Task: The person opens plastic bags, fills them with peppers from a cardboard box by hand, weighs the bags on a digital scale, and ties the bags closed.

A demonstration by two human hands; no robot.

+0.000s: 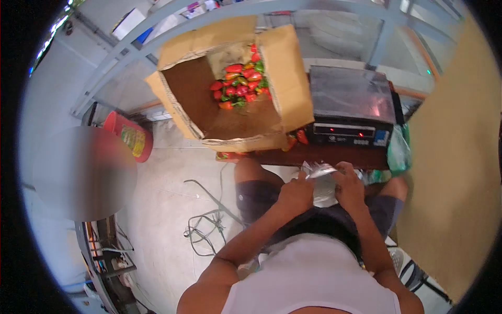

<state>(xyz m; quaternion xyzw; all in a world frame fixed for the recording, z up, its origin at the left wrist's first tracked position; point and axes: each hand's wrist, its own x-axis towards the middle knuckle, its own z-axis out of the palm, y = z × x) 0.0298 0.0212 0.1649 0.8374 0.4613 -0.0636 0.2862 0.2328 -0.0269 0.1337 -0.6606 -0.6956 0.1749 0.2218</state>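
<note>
Left hand (296, 195), right hand (349, 187), holding plastic bag (324, 192); peppers (241, 90) beyond

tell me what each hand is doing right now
Left hand: closed, holding the clear plastic bag.
Right hand: closed, holding the same bag's other side.

The left hand (297, 194) and right hand (349, 186) grip opposite sides of a clear, thin plastic bag (325, 192) above the seated person's lap. Ahead, an open brown cardboard box (288, 78) holds shiny red, orange and green peppers (241, 83). Just right of it, a black boxy digital scale (351, 133) shows red lights. A red plastic bucket (116, 124) stands left, with tangled flat greenish strapping (196, 245) on the pale floor (167, 209)
</note>
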